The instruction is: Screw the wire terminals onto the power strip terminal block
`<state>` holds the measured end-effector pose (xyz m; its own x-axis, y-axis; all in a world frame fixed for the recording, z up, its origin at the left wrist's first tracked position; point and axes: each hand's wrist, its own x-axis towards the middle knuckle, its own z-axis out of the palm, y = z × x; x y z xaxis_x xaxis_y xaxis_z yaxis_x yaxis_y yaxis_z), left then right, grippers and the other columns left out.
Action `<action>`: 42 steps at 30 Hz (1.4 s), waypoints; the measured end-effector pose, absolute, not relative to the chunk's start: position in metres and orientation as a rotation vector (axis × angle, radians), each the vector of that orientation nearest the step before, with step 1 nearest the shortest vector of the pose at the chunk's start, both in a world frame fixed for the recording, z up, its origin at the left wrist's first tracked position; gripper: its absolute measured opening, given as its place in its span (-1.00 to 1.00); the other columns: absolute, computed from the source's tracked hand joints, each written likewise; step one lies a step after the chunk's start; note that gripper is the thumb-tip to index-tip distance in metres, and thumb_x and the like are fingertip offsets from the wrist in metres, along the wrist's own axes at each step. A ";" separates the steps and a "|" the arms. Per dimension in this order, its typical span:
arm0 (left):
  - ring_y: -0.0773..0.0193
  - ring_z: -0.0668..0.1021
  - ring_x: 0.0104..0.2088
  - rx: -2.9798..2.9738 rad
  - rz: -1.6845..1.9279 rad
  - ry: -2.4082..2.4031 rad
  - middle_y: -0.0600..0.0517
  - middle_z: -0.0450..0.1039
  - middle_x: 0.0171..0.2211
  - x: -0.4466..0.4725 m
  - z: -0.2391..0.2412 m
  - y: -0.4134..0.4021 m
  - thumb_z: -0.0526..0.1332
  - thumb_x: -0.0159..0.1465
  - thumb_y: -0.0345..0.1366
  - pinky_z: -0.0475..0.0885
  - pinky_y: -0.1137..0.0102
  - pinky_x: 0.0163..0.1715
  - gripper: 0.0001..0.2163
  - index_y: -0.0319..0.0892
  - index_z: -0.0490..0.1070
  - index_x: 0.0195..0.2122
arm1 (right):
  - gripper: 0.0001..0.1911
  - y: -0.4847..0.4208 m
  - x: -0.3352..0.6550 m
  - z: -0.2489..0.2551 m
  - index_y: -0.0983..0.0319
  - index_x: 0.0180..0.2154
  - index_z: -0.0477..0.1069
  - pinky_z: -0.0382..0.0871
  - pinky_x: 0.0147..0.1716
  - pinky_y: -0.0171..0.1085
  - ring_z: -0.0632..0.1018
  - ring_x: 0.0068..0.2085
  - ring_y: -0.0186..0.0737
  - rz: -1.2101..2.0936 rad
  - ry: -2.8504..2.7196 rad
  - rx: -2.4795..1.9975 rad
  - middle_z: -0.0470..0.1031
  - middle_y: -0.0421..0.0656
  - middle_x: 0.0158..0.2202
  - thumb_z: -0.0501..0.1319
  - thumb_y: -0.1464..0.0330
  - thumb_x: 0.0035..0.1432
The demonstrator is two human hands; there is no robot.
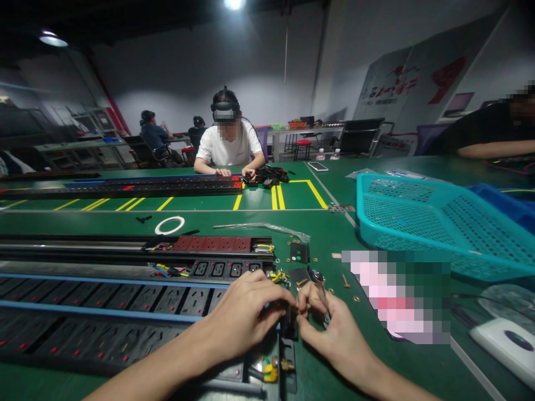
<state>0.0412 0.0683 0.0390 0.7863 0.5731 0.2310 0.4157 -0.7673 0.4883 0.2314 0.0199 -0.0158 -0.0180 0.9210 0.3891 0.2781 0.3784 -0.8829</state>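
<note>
My left hand (244, 314) and my right hand (330, 328) meet at the end of a long black socket strip (125, 301), with their fingertips close together. My right hand pinches a small metal part (320, 289), partly hidden by the fingers. My left fingers pinch something small and dark at the strip's end, too hidden to name. Brass screws and washers (345, 281) lie scattered on the green mat (317, 356) beside my right hand. Below my left hand sits a brass terminal (286, 365) with yellow wire (270, 373).
Another socket strip (211, 244) lies beyond, with coloured wires (167, 271) beside it. A teal plastic basket (443, 223) stands to the right, and a white device (507, 345) lies at lower right. A co-worker (228, 139) sits across the table at more strips; another person (493, 128) sits right.
</note>
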 end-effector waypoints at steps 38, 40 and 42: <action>0.19 0.46 -0.23 2.562 0.543 0.720 0.05 0.57 -0.24 0.042 0.039 0.069 0.27 0.29 -0.55 0.30 0.35 -0.22 -0.78 -0.13 0.49 -0.10 | -0.89 0.015 0.233 -0.018 0.16 -0.41 0.24 0.26 -0.45 -0.32 0.37 -0.46 -0.28 0.639 -1.609 -1.195 0.29 -0.27 -0.46 0.14 0.47 0.05; 0.19 0.46 -0.23 2.559 0.543 0.723 0.05 0.57 -0.24 0.042 0.038 0.070 0.28 0.28 -0.55 0.30 0.34 -0.23 -0.77 -0.13 0.49 -0.10 | -0.89 0.015 0.233 -0.018 0.16 -0.42 0.24 0.26 -0.45 -0.32 0.36 -0.47 -0.28 0.628 -1.614 -1.189 0.26 -0.29 -0.47 0.14 0.48 0.06; 0.18 0.46 -0.23 2.559 0.535 0.734 0.05 0.57 -0.24 0.042 0.039 0.069 0.28 0.28 -0.55 0.30 0.34 -0.23 -0.77 -0.13 0.49 -0.10 | -0.89 0.015 0.233 -0.019 0.15 -0.41 0.24 0.25 -0.46 -0.32 0.36 -0.48 -0.28 0.616 -1.619 -1.189 0.25 -0.29 -0.47 0.14 0.48 0.06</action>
<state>0.0423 0.0693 0.0387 0.7861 0.5682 0.2432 0.4054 -0.7710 0.4911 0.2328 0.0147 -0.0192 -0.0234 0.9096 0.4148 0.4039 0.3881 -0.8284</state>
